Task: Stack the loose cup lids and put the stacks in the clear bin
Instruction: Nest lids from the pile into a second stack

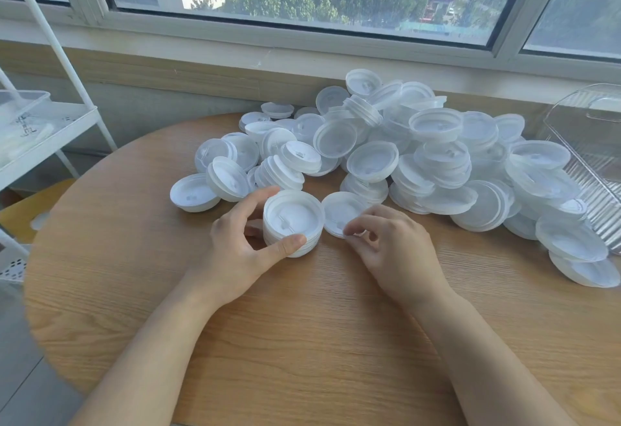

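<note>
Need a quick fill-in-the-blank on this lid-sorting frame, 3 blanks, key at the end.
1. The left hand grips a short ____ of lids.
2. The right hand pinches a single lid lying on the ____.
3. The clear bin sits at the table's ____ edge, beside the loose pile.

Missing words: stack; table; right

Bare forearms, no sleeves, no jewellery

No legible text, label or number anywhere.
</note>
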Available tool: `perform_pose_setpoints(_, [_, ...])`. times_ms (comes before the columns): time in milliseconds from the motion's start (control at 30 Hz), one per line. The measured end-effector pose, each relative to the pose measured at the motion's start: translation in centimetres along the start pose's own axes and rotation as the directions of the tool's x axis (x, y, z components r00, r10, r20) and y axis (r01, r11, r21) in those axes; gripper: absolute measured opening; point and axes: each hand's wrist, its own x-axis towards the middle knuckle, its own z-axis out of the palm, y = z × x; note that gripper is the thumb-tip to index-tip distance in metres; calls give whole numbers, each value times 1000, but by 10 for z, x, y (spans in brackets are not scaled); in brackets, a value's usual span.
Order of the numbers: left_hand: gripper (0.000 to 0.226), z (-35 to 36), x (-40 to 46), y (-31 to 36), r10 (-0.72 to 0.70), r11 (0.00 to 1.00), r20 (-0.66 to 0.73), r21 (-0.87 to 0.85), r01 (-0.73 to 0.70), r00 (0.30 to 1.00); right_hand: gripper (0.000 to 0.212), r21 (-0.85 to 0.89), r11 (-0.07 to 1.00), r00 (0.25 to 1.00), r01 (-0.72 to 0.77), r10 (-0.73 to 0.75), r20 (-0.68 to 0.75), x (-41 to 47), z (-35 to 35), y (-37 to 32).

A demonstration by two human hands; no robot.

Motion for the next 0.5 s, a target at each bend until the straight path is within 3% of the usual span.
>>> perform_pose_setpoints(500, [84,7,-3,7,8,998,58,57,-11,998,5,150,989,973,7,28,-230,-6,-20,0])
